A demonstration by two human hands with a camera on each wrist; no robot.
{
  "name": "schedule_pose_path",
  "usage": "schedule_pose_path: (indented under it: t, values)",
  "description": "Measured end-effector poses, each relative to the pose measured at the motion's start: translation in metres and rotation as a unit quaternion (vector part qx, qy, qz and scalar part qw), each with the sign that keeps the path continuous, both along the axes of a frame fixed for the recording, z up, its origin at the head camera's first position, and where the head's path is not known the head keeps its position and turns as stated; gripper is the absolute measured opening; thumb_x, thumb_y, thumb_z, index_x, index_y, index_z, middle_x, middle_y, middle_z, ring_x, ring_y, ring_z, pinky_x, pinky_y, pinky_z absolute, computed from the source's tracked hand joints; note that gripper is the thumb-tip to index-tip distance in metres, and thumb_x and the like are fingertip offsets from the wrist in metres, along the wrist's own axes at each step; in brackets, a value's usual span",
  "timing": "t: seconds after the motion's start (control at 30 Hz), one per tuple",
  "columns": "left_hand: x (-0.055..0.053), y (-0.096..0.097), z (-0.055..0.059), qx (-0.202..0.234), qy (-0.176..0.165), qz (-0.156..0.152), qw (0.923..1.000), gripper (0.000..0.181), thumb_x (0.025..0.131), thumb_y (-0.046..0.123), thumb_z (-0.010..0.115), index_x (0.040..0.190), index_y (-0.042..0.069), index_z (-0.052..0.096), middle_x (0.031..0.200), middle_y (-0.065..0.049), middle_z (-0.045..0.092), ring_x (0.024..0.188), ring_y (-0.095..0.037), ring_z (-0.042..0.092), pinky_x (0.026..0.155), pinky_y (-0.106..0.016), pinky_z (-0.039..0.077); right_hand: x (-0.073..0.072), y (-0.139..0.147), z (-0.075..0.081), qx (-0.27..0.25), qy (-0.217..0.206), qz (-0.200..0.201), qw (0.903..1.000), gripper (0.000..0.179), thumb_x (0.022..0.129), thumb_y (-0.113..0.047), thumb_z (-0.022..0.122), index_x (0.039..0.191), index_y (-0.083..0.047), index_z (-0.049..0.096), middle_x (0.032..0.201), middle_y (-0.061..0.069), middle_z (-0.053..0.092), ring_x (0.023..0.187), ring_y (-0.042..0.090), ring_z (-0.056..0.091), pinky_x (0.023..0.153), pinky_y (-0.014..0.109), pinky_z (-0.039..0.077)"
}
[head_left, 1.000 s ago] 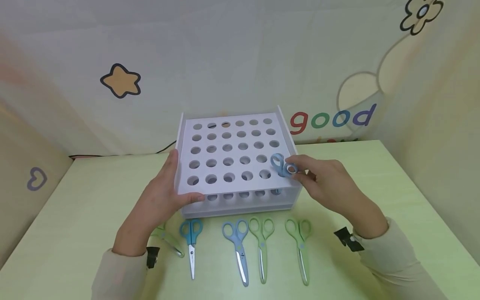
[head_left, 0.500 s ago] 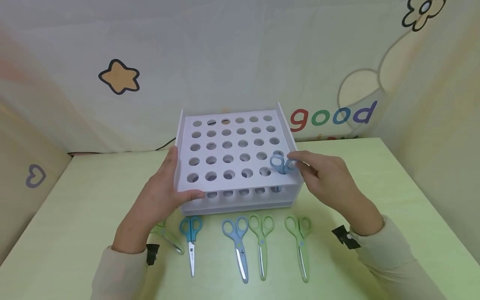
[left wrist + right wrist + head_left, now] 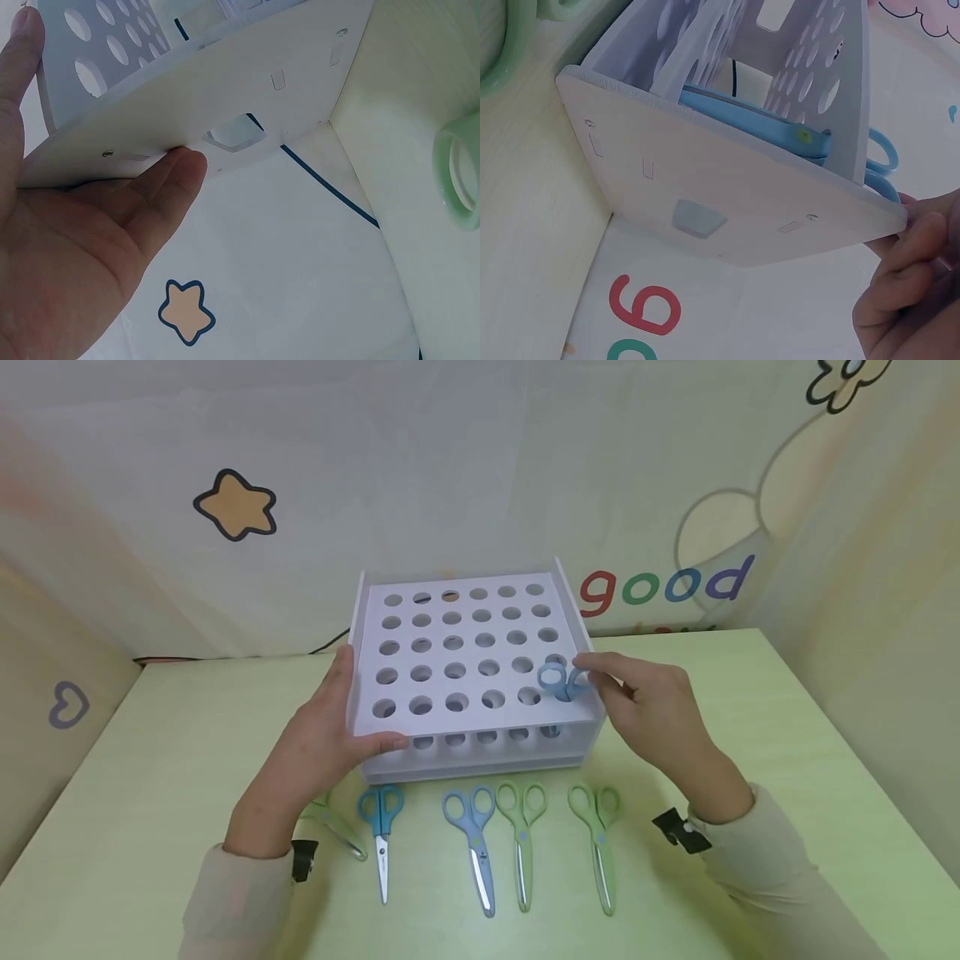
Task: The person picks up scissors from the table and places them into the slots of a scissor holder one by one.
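Scissors point(image 3: 757, 123) slotted in rack point(image 3: 474, 720)
Handle point(image 3: 562, 689) is pinched by right hand point(image 3: 654, 706); rack's corner is clasped by left hand's point(image 3: 309, 756) fingers.

White rack point(image 3: 508, 683) stands upright, ctr of head view, w/ 5 rows of 6 round holes in its top plate & raised side walls. L hand point(image 3: 318, 739) lies against its left wall, thumb at front edge. Lt-blue scissors point(image 3: 776, 132) are handles-up, blades down thru the front-row hole nearest the right wall, right of frame ctr; loops above plate, yellow-green pivot dot point(image 3: 804, 136) just below it, approx. upper ctr of R-wrist view. R hand point(image 3: 648, 697) pinches the right loop.
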State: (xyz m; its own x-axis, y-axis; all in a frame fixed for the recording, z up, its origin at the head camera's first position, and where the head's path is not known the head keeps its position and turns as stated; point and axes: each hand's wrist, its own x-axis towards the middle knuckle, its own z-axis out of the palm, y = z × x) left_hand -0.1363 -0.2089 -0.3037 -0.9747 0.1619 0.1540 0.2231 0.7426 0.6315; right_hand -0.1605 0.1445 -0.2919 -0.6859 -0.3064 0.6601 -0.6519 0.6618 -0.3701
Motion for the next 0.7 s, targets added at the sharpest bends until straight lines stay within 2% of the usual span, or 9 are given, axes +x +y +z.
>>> schedule_pose_path:
  t: [0.1,0.27,0.4,0.47,0.57,0.7]
  values:
    - [0.0,0.0,0.001,0.001,-0.003,0.0,1.0,0.121,0.068,0.049,0.081,0.151,0.034,-0.005,0.149,0.0,0.025,0.105,-0.022,0.047,0.086,-0.045,0.042,0.001,0.0,0.001,-0.007,-0.016,0.002,0.9998,0.026,0.085,0.004,0.064,0.104,-0.009,0.074,0.081,0.0,0.068,0.046,0.009,0.033,0.044,0.02,0.027]
    - [-0.001,0.0,0.002,0.004,-0.006,-0.001,1.0,0.121,0.066,0.055,0.079,0.151,0.034,-0.004,0.15,0.001,0.023,0.106,-0.022,0.047,0.086,-0.044,0.041,0.003,0.003,0.001,-0.019,-0.036,0.006,0.9992,0.027,0.086,0.004,0.063,0.106,-0.011,0.074,0.064,-0.004,0.06,0.044,0.007,0.04,0.042,0.019,0.032]
    - [-0.002,0.001,0.002,0.005,-0.004,-0.004,1.0,0.12,0.067,0.052,0.08,0.151,0.035,-0.003,0.148,0.002,0.026,0.104,-0.021,0.047,0.085,-0.044,0.041,0.005,0.004,0.001,-0.008,-0.016,0.0,0.9998,0.027,0.084,0.004,0.064,0.105,-0.011,0.074,0.054,-0.01,0.049,0.042,0.007,0.037,0.04,0.02,0.028]
    - [-0.001,0.001,0.003,0.006,-0.004,-0.006,1.0,0.12,0.067,0.05,0.081,0.151,0.035,-0.003,0.145,0.002,0.029,0.103,-0.021,0.048,0.085,-0.043,0.041,0.007,0.004,0.001,0.011,-0.002,-0.008,0.9999,0.026,0.083,0.002,0.065,0.105,-0.009,0.074,0.054,-0.01,0.049,0.042,0.007,0.036,0.041,0.022,0.027]
    - [-0.001,0.001,0.002,0.0,-0.007,-0.004,1.0,0.121,0.067,0.05,0.081,0.151,0.034,-0.005,0.149,0.001,0.025,0.103,-0.021,0.048,0.085,-0.043,0.041,0.01,0.002,0.001,0.043,0.026,-0.015,0.9986,0.024,0.082,-0.001,0.068,0.105,-0.007,0.074,0.061,-0.004,0.061,0.043,0.007,0.035,0.042,0.024,0.029]
    - [0.0,0.0,0.002,-0.002,-0.007,0.0,1.0,0.122,0.067,0.051,0.081,0.151,0.032,-0.005,0.15,0.0,0.024,0.102,-0.022,0.048,0.085,-0.043,0.041,0.012,0.0,0.002,0.072,0.052,-0.016,0.9959,0.024,0.082,-0.004,0.07,0.105,-0.004,0.073,0.084,0.007,0.071,0.046,0.008,0.04,0.044,0.026,0.032]
